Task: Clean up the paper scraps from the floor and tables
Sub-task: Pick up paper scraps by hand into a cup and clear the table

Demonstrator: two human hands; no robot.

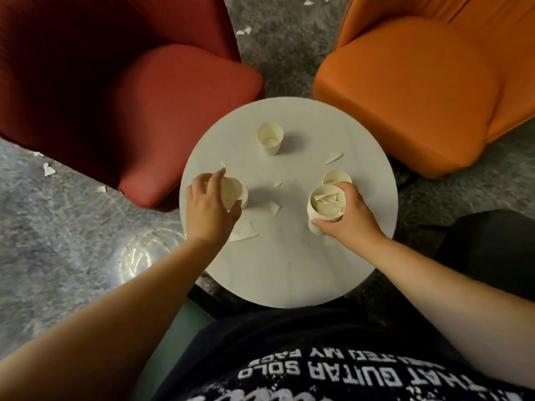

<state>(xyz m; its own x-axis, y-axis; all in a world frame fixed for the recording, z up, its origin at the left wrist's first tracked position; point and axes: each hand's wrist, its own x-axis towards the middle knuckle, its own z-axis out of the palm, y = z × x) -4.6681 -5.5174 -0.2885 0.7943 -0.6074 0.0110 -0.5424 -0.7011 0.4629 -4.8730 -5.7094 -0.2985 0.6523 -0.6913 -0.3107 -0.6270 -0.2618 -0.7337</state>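
Round white tabletop (289,264), red armchair (121,91) at its far-left edge, orange armchair (419,91) at far-right. Left hand (210,209) at left edge of tabletop, fingers (215,180) wrapped around a tilted paper cup (234,195), a small scrap pinched at the fingertips. Right hand (351,218) near right edge, fingers curled tight around a cup stack (325,209) stuffed with paper scraps. Another cup (337,178) just behind the stack, touching or nearly so. Upright cup (269,138) stands alone toward far edge. Loose paper scraps on tabletop: one (333,157) right of centre, small ones (277,184) and (274,209) at centre, larger one (243,232) partly under the left wrist. More scraps on grey carpet (58,227): left (48,169), and between the armchairs (243,30).
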